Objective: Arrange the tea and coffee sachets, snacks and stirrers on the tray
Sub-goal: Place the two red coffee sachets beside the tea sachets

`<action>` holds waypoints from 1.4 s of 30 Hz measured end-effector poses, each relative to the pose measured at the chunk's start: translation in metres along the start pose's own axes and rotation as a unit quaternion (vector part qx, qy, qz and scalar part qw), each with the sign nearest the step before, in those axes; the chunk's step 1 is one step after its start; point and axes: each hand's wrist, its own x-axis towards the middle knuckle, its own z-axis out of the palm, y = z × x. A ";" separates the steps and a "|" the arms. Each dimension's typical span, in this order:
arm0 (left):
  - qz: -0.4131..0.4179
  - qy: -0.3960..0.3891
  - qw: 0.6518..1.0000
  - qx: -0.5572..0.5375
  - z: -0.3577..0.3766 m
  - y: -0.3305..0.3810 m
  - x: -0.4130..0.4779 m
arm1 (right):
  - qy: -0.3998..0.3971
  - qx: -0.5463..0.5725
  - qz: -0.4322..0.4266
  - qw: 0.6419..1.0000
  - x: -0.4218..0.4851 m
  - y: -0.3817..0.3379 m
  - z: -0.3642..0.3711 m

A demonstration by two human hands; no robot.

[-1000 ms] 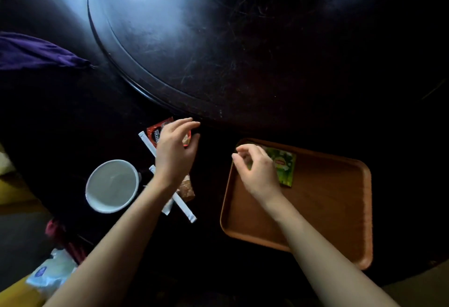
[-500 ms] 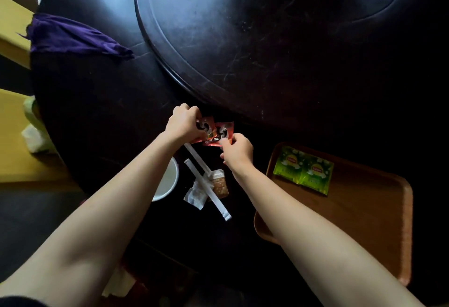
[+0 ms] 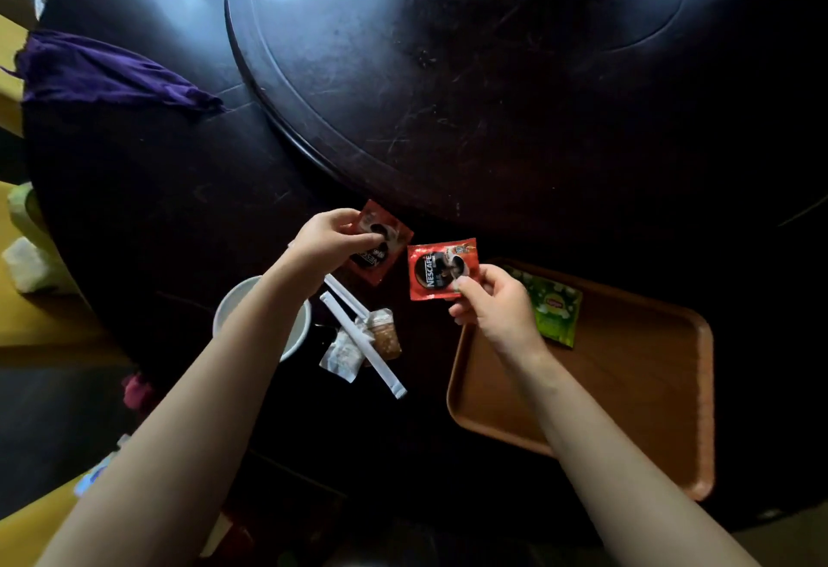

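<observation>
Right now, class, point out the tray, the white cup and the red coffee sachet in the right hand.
tray (image 3: 627, 391): head view, bare floor of the tray.
white cup (image 3: 233, 303): head view, left rim.
red coffee sachet (image 3: 432, 273): head view, middle of its printed front, pinched by the right hand (image 3: 499, 311).

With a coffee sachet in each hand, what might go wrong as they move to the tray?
The right hand pinches its red coffee sachet only by a corner, so it may slip. The left forearm crosses above the white cup and wrapped stirrers and could knock them. Setting sachets down might cover the green tea sachets.
</observation>
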 end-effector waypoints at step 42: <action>-0.165 -0.019 0.949 -0.268 0.159 0.009 -0.091 | 0.250 0.094 0.102 0.958 -0.029 0.044 -0.171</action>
